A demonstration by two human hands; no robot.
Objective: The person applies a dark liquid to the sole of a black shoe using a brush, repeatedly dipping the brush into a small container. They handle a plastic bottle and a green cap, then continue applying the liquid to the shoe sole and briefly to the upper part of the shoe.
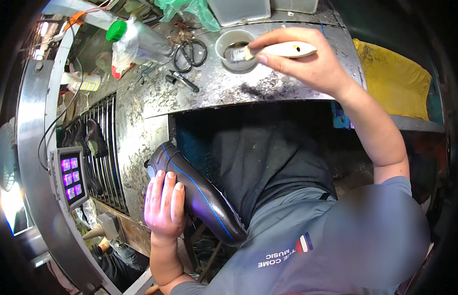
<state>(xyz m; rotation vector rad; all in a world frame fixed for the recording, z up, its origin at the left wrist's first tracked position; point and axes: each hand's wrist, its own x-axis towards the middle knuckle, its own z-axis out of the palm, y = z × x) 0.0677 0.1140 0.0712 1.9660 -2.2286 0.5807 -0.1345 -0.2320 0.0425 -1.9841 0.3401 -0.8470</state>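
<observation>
A flat paintbrush (283, 50) with a pale handle is pinched between the thumb and fingers of my right hand (310, 61). Its bristles dip into a translucent plastic cup (218, 48) with liquid in it, at the far side of the metal bench. My left hand (165, 202) grips a black shoe (202, 199) marked by a thin blue line along its side. One end of the shoe is near the bench edge; the other slants back against my grey shirt. My left thumb is hidden.
Black-handled scissors (189, 55) and a black marker pen (183, 81) lie left of the cup. Behind them is a clear green-capped bottle (148, 43). Shoes (94, 137) sit on a barred rack, near a purple-lit lamp (70, 178). Yellow cloth (394, 78) hangs at right.
</observation>
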